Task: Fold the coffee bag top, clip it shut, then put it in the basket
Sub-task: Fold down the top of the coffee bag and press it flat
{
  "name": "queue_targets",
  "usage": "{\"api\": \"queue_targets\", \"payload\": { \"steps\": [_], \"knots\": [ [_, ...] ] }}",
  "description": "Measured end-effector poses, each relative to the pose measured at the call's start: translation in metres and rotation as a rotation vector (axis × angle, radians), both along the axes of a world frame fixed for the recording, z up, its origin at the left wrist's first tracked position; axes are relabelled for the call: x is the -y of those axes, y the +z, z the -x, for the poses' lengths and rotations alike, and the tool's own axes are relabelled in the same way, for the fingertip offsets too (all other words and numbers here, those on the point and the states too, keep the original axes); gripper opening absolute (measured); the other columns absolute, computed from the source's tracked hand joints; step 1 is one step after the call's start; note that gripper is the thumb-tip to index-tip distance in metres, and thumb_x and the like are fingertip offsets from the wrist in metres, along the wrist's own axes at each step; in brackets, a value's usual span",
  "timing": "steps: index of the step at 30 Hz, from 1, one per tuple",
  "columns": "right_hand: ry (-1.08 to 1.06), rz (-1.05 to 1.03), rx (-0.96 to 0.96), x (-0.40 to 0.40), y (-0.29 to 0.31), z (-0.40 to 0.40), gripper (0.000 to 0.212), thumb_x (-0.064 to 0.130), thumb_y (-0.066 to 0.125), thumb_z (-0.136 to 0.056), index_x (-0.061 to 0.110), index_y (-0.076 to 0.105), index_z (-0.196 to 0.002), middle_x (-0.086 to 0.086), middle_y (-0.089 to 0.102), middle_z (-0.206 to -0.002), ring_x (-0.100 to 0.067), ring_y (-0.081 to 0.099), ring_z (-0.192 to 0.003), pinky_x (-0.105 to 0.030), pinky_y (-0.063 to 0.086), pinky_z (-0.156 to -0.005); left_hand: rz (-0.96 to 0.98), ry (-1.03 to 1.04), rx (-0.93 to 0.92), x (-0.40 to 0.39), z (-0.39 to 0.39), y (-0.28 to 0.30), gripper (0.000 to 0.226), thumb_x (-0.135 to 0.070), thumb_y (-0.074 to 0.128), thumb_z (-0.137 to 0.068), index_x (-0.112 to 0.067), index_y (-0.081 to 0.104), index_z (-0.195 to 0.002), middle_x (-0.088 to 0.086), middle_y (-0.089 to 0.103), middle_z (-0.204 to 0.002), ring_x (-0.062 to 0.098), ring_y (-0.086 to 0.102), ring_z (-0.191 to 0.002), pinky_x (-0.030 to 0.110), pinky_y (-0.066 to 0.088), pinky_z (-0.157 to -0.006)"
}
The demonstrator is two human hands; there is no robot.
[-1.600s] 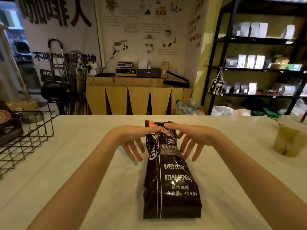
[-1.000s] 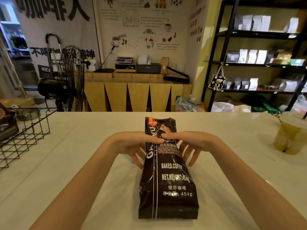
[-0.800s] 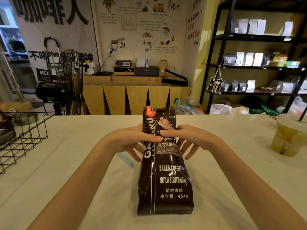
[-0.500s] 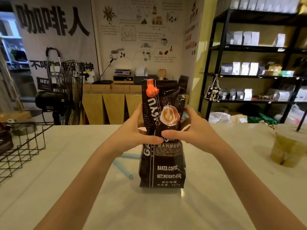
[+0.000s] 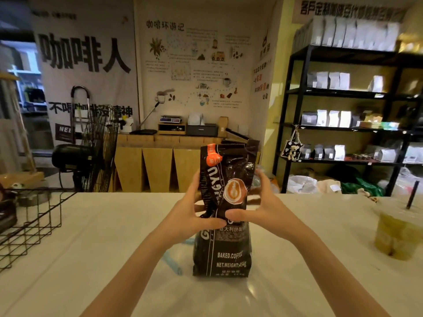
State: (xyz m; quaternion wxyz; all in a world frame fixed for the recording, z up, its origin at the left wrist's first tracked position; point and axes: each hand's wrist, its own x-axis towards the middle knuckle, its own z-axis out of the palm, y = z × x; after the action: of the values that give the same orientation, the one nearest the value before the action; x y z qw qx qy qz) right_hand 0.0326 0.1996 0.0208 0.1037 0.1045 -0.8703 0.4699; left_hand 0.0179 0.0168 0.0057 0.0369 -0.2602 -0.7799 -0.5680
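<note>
Coffee bag [image 5: 225,216], lying flat earlier, now stands upright, both hands' [image 5: 194,213] grip closed around it.

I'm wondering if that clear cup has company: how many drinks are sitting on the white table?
1. A single plastic cup of greenish drink with a dark straw stands near the table's right edge, right of the coffee bag. More could sit outside the frame.

Dim warm light, soft blur, warped edges
</note>
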Motion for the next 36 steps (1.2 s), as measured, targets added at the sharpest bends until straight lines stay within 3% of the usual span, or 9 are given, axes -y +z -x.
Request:
{"api": "queue_targets", "payload": {
  "steps": [4,6,9,14,17,20,26,32,36],
  "knots": [
    [-0.128,-0.019,-0.387,0.005,0.021,-0.010,0.125,0.053,0.077,-0.054,0.033,-0.010,-0.142,0.001,0.012,-0.153,-0.015,0.014,-0.140,-0.038,0.019,-0.114,0.023,0.006,0.044,-0.002,0.005,-0.002,0.108,-0.014,0.077,-0.066,-0.054,-0.001,-0.129,-0.028,0.047,-0.111,0.005,0.050,-0.112,0.029,0.041,-0.093],
    [-0.145,-0.270,-0.626,0.011,0.040,-0.011,0.116,0.049,0.075,-0.062,0.026,-0.004,-0.143,0.000,0.007,-0.153,-0.013,0.005,-0.139,-0.035,0.011,-0.114,0.030,0.006,0.072,-0.003,0.009,-0.003,0.104,-0.017,0.077,-0.066,-0.051,0.003,-0.130,-0.022,0.047,-0.114,0.007,0.048,-0.112,0.028,0.041,-0.091],
    [-0.074,-0.722,-0.748,0.032,0.068,-0.005,0.093,0.047,0.068,-0.072,0.024,0.013,-0.144,-0.004,0.009,-0.156,-0.022,-0.001,-0.142,-0.040,0.003,-0.116,0.024,0.007,0.078,-0.002,0.012,-0.004,0.093,-0.021,0.078,-0.064,-0.051,0.014,-0.124,-0.023,0.050,-0.111,-0.001,0.051,-0.105,0.021,0.045,-0.085],
    [0.141,-1.368,-0.784,0.073,0.080,0.023,0.042,0.033,0.056,-0.084,0.020,0.051,-0.124,-0.005,0.043,-0.142,-0.025,0.024,-0.138,-0.048,-0.002,-0.115,-0.012,0.019,0.121,-0.005,0.009,-0.006,0.070,-0.020,0.074,-0.070,-0.041,0.029,-0.120,-0.026,0.048,-0.105,0.002,0.048,-0.105,0.015,0.041,-0.075],
    [0.186,-1.554,-0.711,0.087,0.079,0.030,0.022,0.021,0.050,-0.087,0.017,0.063,-0.104,-0.001,0.066,-0.108,-0.022,0.048,-0.120,-0.054,-0.004,-0.115,-0.057,0.015,0.193,-0.002,0.009,-0.005,0.055,-0.004,0.057,-0.080,-0.031,0.036,-0.124,-0.021,0.052,-0.101,0.002,0.050,-0.100,0.017,0.040,-0.074],
    [0.171,-1.633,-0.660,0.088,0.079,0.032,0.018,0.015,0.048,-0.087,0.012,0.064,-0.094,-0.003,0.068,-0.094,-0.024,0.051,-0.112,-0.057,-0.003,-0.114,-0.134,0.083,0.217,0.002,0.013,-0.007,0.047,0.006,0.038,-0.082,-0.023,0.047,-0.118,-0.009,0.059,-0.106,0.009,0.053,-0.104,0.018,0.041,-0.075],
    [0.135,-1.597,-0.625,0.080,0.084,0.042,0.017,0.017,0.050,-0.089,0.012,0.063,-0.099,-0.006,0.066,-0.105,-0.023,0.048,-0.117,-0.052,0.003,-0.116,-0.172,0.089,0.188,-0.003,0.016,-0.035,0.026,-0.015,0.053,-0.087,-0.016,0.061,-0.112,0.003,0.070,-0.107,0.009,0.066,-0.092,0.012,0.051,-0.071],
    [0.099,-1.485,-0.645,0.065,0.086,0.046,0.022,0.024,0.047,-0.090,0.016,0.066,-0.097,-0.002,0.065,-0.100,-0.020,0.045,-0.115,-0.049,0.003,-0.116,-0.323,0.142,0.190,-0.008,0.019,-0.042,0.019,-0.015,0.060,-0.082,-0.018,0.067,-0.100,-0.010,0.071,-0.084,-0.002,0.067,-0.074,0.009,0.050,-0.061],
    [0.074,-1.344,-0.624,0.055,0.086,0.048,0.020,0.024,0.048,-0.089,0.018,0.067,-0.092,0.004,0.059,-0.089,-0.018,0.043,-0.115,-0.050,0.003,-0.115,-0.356,0.191,0.147,-0.012,0.017,-0.047,0.012,-0.017,0.059,-0.084,-0.025,0.068,-0.083,-0.008,0.074,-0.082,0.005,0.070,-0.075,0.014,0.052,-0.063]
  ]
}}
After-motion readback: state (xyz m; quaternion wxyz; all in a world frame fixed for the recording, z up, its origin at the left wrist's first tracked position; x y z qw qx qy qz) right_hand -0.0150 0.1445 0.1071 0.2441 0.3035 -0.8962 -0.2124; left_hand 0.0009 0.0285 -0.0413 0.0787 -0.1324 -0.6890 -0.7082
